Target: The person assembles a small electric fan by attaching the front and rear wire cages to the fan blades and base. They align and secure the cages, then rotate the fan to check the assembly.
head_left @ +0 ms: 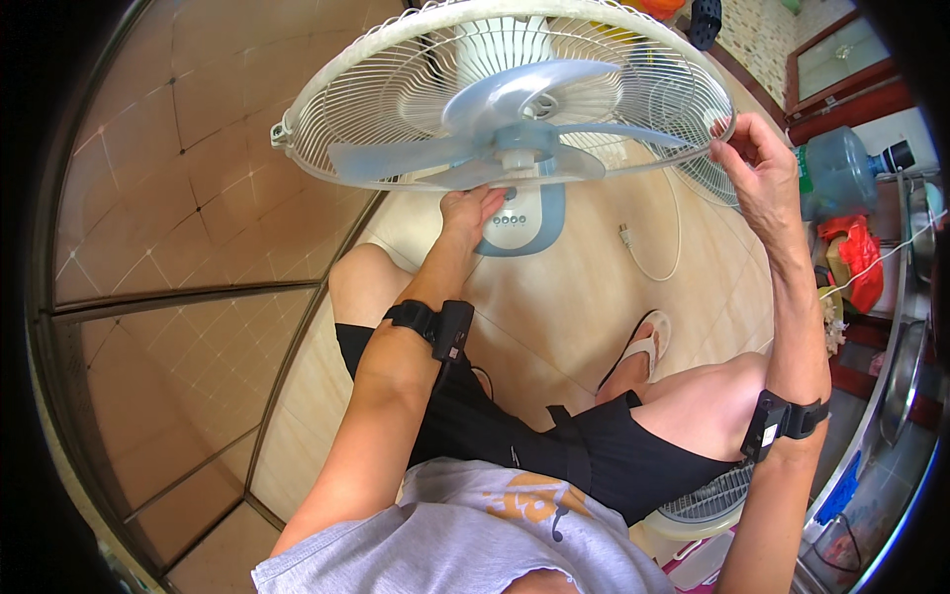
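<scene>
Apparently for steadiness, the right hand [762, 163] pinches the cage rim [465, 14] of the white-and-blue fan [524, 142], which stands on the floor [554, 297] before the person [445, 515]; the left hand [471, 208] reaches underneath, beside the control panel [510, 226], its grip unclear.

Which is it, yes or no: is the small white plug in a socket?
No, the plug lies on the beige tiled floor.

Fan blades [396, 156] glossy plastic; floor tiles [554, 307] smooth, shiny; shorts [475, 426] matt cloth.
</scene>
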Available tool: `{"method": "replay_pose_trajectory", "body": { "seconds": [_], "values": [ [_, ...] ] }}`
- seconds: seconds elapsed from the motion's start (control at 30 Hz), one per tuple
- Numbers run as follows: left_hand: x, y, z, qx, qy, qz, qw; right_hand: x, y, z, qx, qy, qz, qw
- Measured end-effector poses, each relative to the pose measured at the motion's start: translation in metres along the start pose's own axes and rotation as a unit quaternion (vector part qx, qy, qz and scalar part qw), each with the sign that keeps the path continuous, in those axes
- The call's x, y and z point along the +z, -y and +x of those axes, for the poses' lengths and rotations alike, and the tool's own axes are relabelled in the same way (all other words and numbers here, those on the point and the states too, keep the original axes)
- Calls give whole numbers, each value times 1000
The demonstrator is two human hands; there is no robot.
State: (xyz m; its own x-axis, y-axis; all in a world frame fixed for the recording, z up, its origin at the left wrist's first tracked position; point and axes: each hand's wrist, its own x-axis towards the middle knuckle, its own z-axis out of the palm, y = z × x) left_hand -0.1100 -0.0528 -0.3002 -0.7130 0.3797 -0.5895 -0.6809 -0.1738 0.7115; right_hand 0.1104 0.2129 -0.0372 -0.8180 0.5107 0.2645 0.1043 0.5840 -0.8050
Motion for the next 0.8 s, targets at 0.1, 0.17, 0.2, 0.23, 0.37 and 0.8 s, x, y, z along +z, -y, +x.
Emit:
{"method": "replay_pose_trajectory", "body": {
  "seconds": [0.1,0.17,0.2,0.23,0.37,0.8],
  "values": [
    [1,-1,-1,-3,8,-10,1000,0,0,0,6,-1,-6,1000],
    [1,-2,-3,-4,26,-30,999,0,-1,0,4,-3,4,1000],
    [1,-2,-3,-12,24,-37,999,0,-1,0,0,-4,2,1000],
    [1,-2,-2,1,35,-35,999,0,-1,0,0,-5,3,1000],
    [-2,-2,0,-1,36,-13,999,0,-1,0,6,3,4,1000],
    [-9,-8,-2,-23,-29,-10,999,-3,1,0,15,8,-17,1000]
  ]
}}
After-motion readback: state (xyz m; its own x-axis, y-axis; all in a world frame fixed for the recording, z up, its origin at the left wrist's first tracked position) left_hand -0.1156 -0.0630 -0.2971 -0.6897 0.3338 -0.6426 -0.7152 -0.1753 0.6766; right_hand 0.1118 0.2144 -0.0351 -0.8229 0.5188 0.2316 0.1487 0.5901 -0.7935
